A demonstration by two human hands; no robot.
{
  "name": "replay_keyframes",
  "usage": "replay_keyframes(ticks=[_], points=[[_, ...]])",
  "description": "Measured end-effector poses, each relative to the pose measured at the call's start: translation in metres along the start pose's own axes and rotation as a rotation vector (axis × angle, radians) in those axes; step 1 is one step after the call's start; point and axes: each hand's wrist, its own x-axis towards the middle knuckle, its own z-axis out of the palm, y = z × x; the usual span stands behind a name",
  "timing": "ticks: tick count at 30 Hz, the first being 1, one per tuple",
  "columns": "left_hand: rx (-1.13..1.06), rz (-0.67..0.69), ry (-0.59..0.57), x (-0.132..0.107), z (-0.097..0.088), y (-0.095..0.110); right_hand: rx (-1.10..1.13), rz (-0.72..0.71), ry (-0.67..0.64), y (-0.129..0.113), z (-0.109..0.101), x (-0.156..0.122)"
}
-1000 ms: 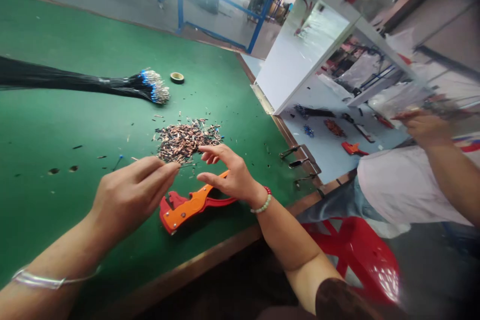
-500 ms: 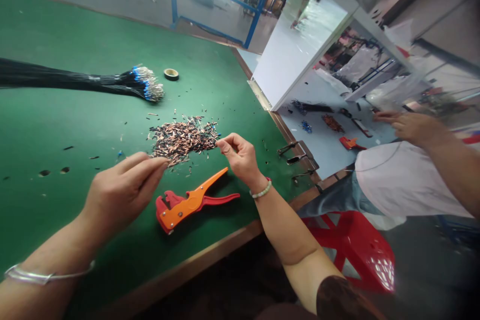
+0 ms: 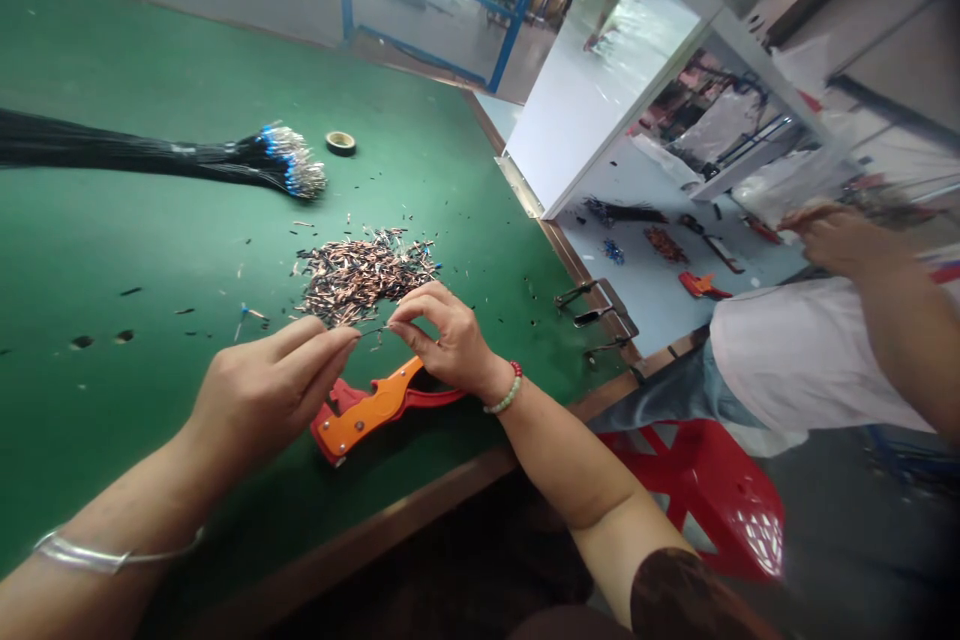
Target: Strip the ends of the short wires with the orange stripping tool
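Note:
My left hand [image 3: 262, 395] and my right hand [image 3: 450, 345] hover close together just below a heap of short copper-coloured wire pieces [image 3: 360, 275] on the green mat [image 3: 150, 250]. A thin dark wire piece [image 3: 373, 331] seems pinched between the fingertips of both hands, though it is too thin to be sure. Under my right hand lies an orange and red wire stripper [image 3: 367, 415], partly hidden by it. Farther left, a long bundle of black wires [image 3: 150, 152] ends in blue and silver terminals [image 3: 296, 160]. A small roll of tape [image 3: 340, 143] lies next to them.
Loose bits are scattered over the mat, whose wooden front edge [image 3: 352, 540] runs below my arms. To the right, a co-worker's hand [image 3: 840, 240] holds something over a white-topped table [image 3: 637, 290] bearing wire bundles and tools. A red plastic stool [image 3: 697, 490] stands nearby.
My right hand has moved left and down, from beside the stripper to above it, and now nearly meets my left fingertips. The view has shifted slightly.

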Motion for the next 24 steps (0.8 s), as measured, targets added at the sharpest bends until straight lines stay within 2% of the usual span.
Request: replay_keyframes(ticks=[5,11,14,16,19,20,24], points=[[0.006,0.005,-0.005,0.002,0.000,0.000,0.031,0.047,0.017,0.000,-0.005,0.001],[-0.015,0.021,-0.018,0.005,0.001,0.005,-0.042,-0.010,-0.080,-0.003,0.001,0.000],[-0.011,0.017,-0.024,0.004,0.000,0.004,-0.138,-0.024,-0.107,0.002,-0.004,0.002],[0.006,-0.007,-0.003,0.003,-0.003,0.001,-0.198,0.006,-0.027,0.009,-0.011,0.003],[0.044,-0.097,0.031,0.003,-0.008,-0.004,-0.261,0.132,0.173,0.021,-0.022,0.003],[0.059,-0.115,0.035,0.003,-0.009,-0.005,-0.276,0.181,0.185,0.023,-0.023,0.003],[0.153,-0.075,0.040,0.003,-0.011,-0.007,-0.319,0.277,-0.002,0.025,-0.019,0.003]])
